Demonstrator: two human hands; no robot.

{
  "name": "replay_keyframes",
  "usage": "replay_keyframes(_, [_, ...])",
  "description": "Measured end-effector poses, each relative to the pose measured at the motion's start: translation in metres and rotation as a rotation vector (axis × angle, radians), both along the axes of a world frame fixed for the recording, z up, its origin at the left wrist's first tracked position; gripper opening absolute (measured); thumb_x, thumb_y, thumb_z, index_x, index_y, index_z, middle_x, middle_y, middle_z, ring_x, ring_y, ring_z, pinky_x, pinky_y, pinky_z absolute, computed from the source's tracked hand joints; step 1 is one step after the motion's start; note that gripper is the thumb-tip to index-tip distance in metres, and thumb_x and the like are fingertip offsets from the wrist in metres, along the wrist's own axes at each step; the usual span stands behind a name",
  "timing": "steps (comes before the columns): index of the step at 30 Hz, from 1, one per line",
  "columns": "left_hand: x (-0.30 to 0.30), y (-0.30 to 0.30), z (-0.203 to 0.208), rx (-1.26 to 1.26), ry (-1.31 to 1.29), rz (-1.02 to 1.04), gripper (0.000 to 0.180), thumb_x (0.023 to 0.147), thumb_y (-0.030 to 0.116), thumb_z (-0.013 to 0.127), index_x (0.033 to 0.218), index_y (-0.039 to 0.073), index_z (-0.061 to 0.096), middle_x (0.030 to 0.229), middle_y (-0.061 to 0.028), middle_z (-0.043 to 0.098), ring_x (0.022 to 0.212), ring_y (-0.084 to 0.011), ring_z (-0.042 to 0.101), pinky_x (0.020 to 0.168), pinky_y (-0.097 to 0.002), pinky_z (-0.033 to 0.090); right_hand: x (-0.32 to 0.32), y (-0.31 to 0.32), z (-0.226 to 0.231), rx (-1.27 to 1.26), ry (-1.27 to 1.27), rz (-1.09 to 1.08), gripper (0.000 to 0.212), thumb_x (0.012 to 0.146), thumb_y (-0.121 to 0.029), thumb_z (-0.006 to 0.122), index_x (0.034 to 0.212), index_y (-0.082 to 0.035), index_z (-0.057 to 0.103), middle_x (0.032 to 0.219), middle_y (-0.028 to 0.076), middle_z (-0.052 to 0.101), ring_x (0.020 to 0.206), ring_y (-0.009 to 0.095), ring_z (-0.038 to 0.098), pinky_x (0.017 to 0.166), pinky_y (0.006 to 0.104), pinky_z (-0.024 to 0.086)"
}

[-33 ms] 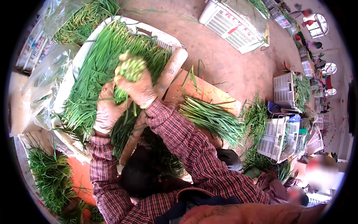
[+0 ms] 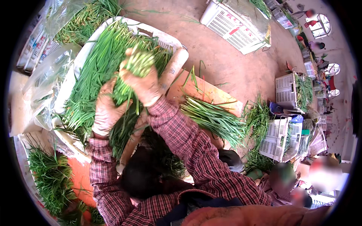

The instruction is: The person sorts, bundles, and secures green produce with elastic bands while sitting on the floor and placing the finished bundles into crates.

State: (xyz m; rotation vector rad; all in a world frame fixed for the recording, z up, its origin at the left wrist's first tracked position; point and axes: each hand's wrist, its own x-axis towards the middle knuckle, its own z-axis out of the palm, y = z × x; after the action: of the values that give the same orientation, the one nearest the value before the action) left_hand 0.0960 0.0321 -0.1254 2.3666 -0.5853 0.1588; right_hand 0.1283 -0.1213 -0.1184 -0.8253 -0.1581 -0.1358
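Note:
Both my hands wear thin pale gloves. My right hand [image 2: 145, 86] is wrapped round a bunch of green chives [image 2: 141, 63], its pale cut ends pointing up and slightly blurred. Lower on the same bunch, my left hand [image 2: 106, 109] grips the leaves, fingers curled behind them. Under both hands stands a white plastic crate [image 2: 160, 37], heaped with long loose chives [image 2: 102, 56]. A pale rounded bar [image 2: 175, 67] crosses the crate's right side, close to my right wrist.
Right of the crate, a pile of chives [image 2: 215, 118] lies on an orange board [image 2: 230, 103]. Crumpled clear plastic [image 2: 47, 84] hangs at the left. White crates [image 2: 233, 28] stand farther off, and other people work at the far right. More chives [image 2: 49, 177] sit lower left.
My right hand has shifted slightly right with the top of the bunch. My left hand has moved a little left and down. A person's head has come into view at the lower right.

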Motion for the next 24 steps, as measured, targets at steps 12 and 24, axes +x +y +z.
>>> replay_keyframes(12, [-0.079,0.050,0.152,-0.842,-0.223,0.265,0.054,0.087,0.029,0.065,0.131,0.000,0.049,0.129,-0.0121,0.054,0.121,-0.0207,0.049,0.105,-0.0348,0.035,-0.101,-0.101,0.213,-0.036,-0.626,-0.108,0.058,0.077,-0.006,0.071,0.128,-0.003,0.045,0.102,0.010,0.059,0.093,0.020,0.057,0.081,0.0333,0.049])
replay_keyframes(24, [-0.206,-0.146,0.065,-1.017,0.418,-0.182,0.096,0.061,0.031,0.086,0.137,0.001,0.036,0.134,-0.0138,0.046,0.124,-0.0237,0.043,0.107,-0.0365,0.032,-0.215,-0.102,0.139,-0.561,0.019,0.050,0.053,0.075,0.004,0.070,0.123,-0.003,0.050,0.104,0.004,0.063,0.097,0.015,0.060,0.084,0.0294,0.051])
